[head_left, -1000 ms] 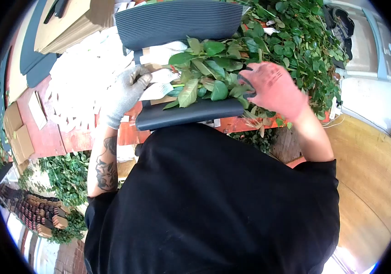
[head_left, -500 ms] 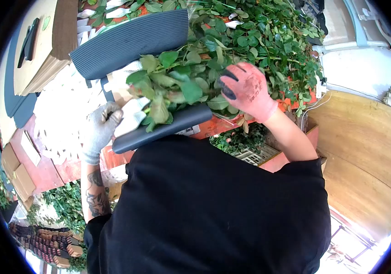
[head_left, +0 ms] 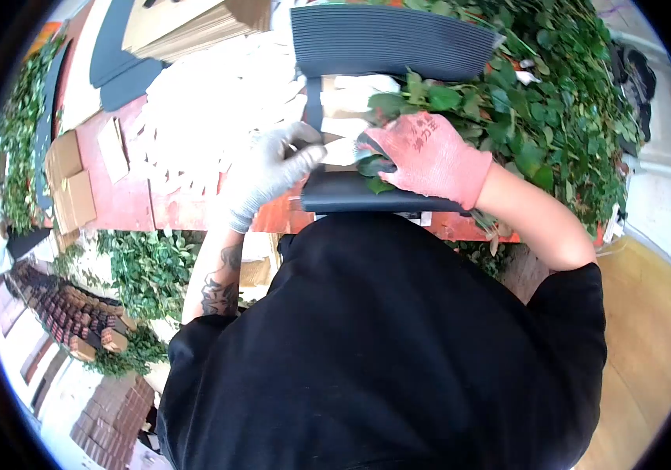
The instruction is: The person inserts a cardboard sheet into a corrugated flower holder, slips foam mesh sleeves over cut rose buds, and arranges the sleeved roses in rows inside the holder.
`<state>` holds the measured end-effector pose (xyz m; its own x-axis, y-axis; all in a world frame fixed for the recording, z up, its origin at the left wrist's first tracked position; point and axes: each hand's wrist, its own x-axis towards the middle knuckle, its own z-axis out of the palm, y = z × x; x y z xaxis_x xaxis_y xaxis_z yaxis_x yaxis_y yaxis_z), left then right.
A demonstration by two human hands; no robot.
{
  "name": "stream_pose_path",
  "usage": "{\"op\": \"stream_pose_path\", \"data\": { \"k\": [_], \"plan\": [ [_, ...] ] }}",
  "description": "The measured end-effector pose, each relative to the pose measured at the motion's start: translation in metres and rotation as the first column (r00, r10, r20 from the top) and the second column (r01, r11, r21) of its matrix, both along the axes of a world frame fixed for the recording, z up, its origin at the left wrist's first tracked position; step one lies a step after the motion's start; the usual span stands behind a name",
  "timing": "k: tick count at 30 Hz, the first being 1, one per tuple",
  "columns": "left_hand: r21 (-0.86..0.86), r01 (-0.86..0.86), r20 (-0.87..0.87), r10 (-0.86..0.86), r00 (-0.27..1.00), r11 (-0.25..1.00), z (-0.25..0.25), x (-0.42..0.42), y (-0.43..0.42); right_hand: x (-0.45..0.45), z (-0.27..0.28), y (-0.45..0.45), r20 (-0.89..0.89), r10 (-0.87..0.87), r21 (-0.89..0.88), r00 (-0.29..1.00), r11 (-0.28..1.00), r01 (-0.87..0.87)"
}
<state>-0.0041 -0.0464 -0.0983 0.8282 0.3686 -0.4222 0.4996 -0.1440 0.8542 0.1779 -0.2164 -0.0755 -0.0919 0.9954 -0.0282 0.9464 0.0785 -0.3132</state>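
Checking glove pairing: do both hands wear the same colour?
No: the left hand wears a grey glove, the right hand a pink one.

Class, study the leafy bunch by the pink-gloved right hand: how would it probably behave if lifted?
The leafy bunch would probably flop at its edges, since its leaves look thin and broad. It might snag, because its leaves crowd against the green pile beside it. It seems unlikely to roll, with leaves jutting in several directions.
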Motion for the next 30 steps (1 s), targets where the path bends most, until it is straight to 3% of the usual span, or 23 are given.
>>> {"op": "stream_pose_path", "data": {
  "k": [1,2,5,7,10,12,14,16,18,19,21,22,24,25,26,28,30],
  "plan": [
    [0.115,0.085,-0.023,-0.083,0.996,0.99,-0.005,-0.006,0.0,-0.004,0.0,0.002,0.083,0.043,-0.081,0.996,0.996,-0.037],
    [0.22,0.126,0.088,-0.148,0.985,0.967,-0.011,-0.01,-0.002,-0.006,-0.001,0.004,0.163,0.097,-0.166,0.982,0.984,-0.07],
    [0.125,0.132,0.159,-0.151,0.976,0.983,-0.025,-0.011,-0.002,0.0,-0.013,0.009,0.071,0.099,-0.256,0.992,0.963,-0.078],
    [0.295,0.211,0.2,-0.276,0.94,0.932,-0.019,-0.001,0.0,0.006,-0.015,0.007,0.008,0.052,-0.255,0.999,0.966,-0.049],
    [0.332,0.226,0.207,-0.305,0.93,0.916,-0.022,0.003,0.001,0.0,-0.008,0.008,0.13,0.062,-0.292,0.99,0.956,-0.021],
    [0.27,0.205,0.165,-0.255,0.953,0.941,-0.022,0.001,0.0,-0.002,-0.002,0.019,0.07,0.052,-0.307,0.996,0.951,-0.028],
    [0.198,0.198,0.112,-0.222,0.969,0.96,-0.025,-0.001,-0.002,-0.005,-0.004,0.027,0.089,0.045,-0.49,0.995,0.872,0.004],
    [-0.071,0.138,0.135,-0.128,0.983,0.988,-0.031,-0.005,0.0,-0.005,-0.012,0.017,0.064,0.06,-0.436,0.996,0.899,-0.026],
    [-0.03,0.128,0.105,-0.124,0.987,0.991,-0.028,-0.011,0.005,-0.001,-0.023,0.009,0.016,0.036,-0.261,0.999,0.965,-0.03],
    [0.012,0.111,0.076,-0.112,0.991,0.994,-0.026,-0.015,0.011,-0.001,-0.028,0.007,0.013,0.022,-0.261,1.0,0.965,-0.018],
    [-0.129,-0.091,0.086,0.102,0.991,0.987,-0.037,-0.035,0.032,-0.001,-0.035,0.002,0.001,0.015,-0.063,1.0,0.998,-0.015],
    [0.196,-0.087,0.112,0.066,0.992,0.977,-0.04,-0.049,0.05,-0.001,-0.035,0.0,-0.004,-0.003,-0.064,1.0,0.998,0.003],
    [0.527,-0.008,-0.12,0.084,0.989,0.85,-0.003,-0.055,0.053,-0.002,-0.03,0.002,0.058,0.043,-0.065,0.997,0.997,-0.039],
    [0.607,0.041,-0.02,-0.037,0.999,0.794,0.01,-0.053,0.043,-0.003,-0.024,0.006,0.078,0.054,-0.182,0.996,0.983,-0.039],
    [0.686,0.068,0.068,-0.156,0.985,0.725,0.022,-0.05,0.03,-0.004,-0.024,0.006,0.075,0.07,-0.179,0.995,0.982,-0.056],
    [0.534,0.219,0.115,-0.327,0.938,0.817,0.061,-0.024,-0.015,-0.004,-0.022,0.006,0.039,0.067,-0.102,0.997,0.993,-0.062],
    [0.569,0.364,0.068,-0.484,0.873,0.737,0.049,-0.008,-0.043,-0.003,-0.021,0.003,0.056,0.087,-0.013,0.995,0.996,-0.087]
  ]
}}
